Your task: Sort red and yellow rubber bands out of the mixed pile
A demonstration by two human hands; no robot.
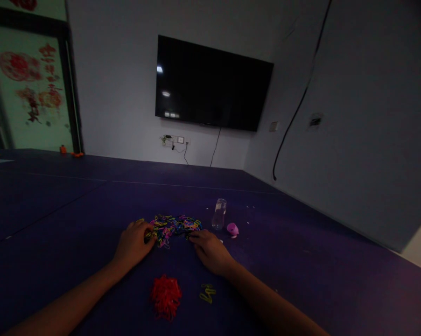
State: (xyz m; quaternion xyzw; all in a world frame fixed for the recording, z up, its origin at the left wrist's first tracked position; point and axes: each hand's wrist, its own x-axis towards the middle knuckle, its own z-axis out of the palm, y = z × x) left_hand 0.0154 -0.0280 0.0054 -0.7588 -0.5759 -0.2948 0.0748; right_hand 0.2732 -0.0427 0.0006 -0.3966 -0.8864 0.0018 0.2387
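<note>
A loose heap of multicoloured paper clips (173, 227) lies on the dark purple tabletop between my two hands. My left hand (136, 238) curves around the heap's left edge, thumb apart from the fingers, touching the clips there. Over at the right edge, my right hand (210, 249) rests with its fingers stretched toward the clips, fingertips at the heap. Nearer to me is a separate pile of red paper clips (166, 297). A few yellow paper clips (207, 293) lie to its right, beside my right forearm.
A clear plastic bottle (219, 214) stands beyond my right hand, with a purple cap-like piece (233, 229) beside it. Small white bits are scattered nearby. Walls border the purple table (91, 205) behind and at right. A television (212, 86) hangs on the back wall.
</note>
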